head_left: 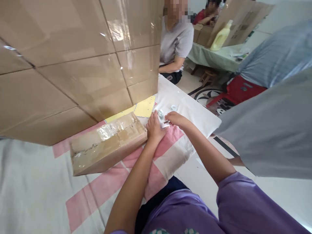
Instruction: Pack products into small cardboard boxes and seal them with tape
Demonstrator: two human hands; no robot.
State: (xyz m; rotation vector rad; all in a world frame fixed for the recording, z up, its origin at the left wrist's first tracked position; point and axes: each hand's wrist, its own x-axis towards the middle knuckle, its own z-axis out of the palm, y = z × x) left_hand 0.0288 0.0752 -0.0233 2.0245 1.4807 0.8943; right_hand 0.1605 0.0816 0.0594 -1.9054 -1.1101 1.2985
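Observation:
My left hand (153, 128) and my right hand (175, 119) meet over the table, both closed on a small white and grey part (162, 117) held between them. The part is too small to name. Just beyond my fingers a small white ring-shaped piece (174, 107) lies on the white cloth (190, 110). A taped brown cardboard box (107, 143) lies flat just left of my left hand, almost touching it.
A tall wall of taped cardboard (73, 58) stands behind the box. The table has a pink-checked cloth (97, 191) and a yellow sheet (145, 109). One person in a grey shirt (175, 42) sits beyond; another's grey sleeve (268, 130) leans in at right. A red stool (240, 91) stands on the floor.

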